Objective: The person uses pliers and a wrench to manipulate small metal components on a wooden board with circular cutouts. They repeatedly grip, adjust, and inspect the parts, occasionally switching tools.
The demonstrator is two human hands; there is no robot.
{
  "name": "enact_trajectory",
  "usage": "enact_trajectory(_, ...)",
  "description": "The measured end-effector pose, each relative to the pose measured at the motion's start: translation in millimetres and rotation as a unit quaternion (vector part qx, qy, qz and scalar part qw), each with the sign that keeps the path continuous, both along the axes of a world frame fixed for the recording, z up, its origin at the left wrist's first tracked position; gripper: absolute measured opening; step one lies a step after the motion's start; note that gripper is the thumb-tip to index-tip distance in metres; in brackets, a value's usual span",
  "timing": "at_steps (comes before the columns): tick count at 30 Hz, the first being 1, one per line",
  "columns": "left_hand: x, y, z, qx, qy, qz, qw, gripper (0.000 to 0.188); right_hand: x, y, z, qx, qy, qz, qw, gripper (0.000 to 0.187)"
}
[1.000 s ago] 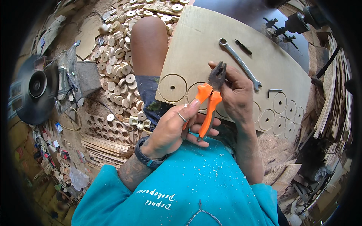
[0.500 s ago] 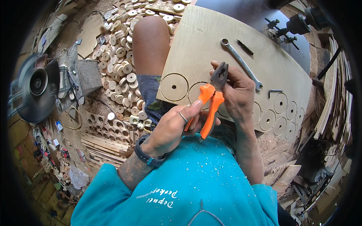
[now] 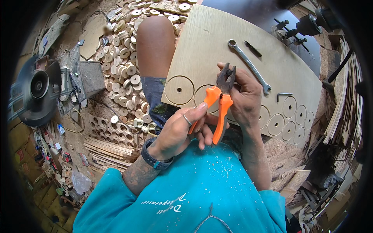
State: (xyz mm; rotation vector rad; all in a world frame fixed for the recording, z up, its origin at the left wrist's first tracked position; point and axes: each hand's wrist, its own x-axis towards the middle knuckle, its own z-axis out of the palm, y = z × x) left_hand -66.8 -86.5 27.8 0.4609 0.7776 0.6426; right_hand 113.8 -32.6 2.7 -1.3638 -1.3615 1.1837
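Combination pliers with orange handles (image 3: 223, 112) are gripped in my left hand (image 3: 176, 134), thumb on the upper handle and fingers around the lower one. Their dark jaws point up and stand apart. Right by the jaws, my right hand (image 3: 248, 97) has its fingers curled behind them; a small dark piece shows between the jaws, but its kind is unclear. Beneath lies a plywood sheet (image 3: 210, 42) with ring-shaped grooves cut along its near edge. On it rest a combination wrench (image 3: 250, 66), a small black pointed bit (image 3: 253, 48) and a hex key (image 3: 284, 94).
A drill chuck with a cutter bar (image 3: 307, 26) hangs over a dark table surface at the upper right. Many wooden discs (image 3: 124, 53) are heaped at the left. A fan (image 3: 39, 89) stands far left. Wood strips (image 3: 110, 153) lie stacked below the discs.
The pliers' jaws and handles have spread wider, the lower handle swinging to the right. Fingers of my left hand have loosened from that handle. My right hand stays nearly in place.
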Motion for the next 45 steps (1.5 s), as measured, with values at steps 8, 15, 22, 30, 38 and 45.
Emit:
enact_trajectory(8, -1, 0, -2, 0.001, -0.025, 0.031, 0.999, 0.052, -1, -1, 0, 0.008, -0.007, -0.003, 1.000, 0.026)
enact_trajectory(15, 3, 0, 0, -0.010, -0.001, 0.037, 0.999, 0.051, -2, -2, -1, 0.016, -0.007, 0.005, 1.000, 0.025)
enact_trajectory(22, 7, 0, 3, -0.033, -0.006, 0.058, 0.998, 0.051, -1, -3, -1, -0.002, 0.008, -0.007, 1.000, 0.025)
enact_trajectory(30, 2, -3, -7, 0.001, 0.008, 0.024, 1.000, 0.050, -2, -2, 3, -0.009, 0.015, -0.006, 1.000, 0.026)
enact_trajectory(38, 2, -3, -5, -0.002, 0.009, 0.014, 1.000, 0.063, -3, -3, 0, -0.019, 0.029, -0.013, 0.999, 0.028)
enact_trajectory(45, 4, -4, -7, -0.018, -0.035, 0.022, 0.999, 0.062, -2, -5, -2, -0.010, 0.008, -0.014, 1.000, 0.028)
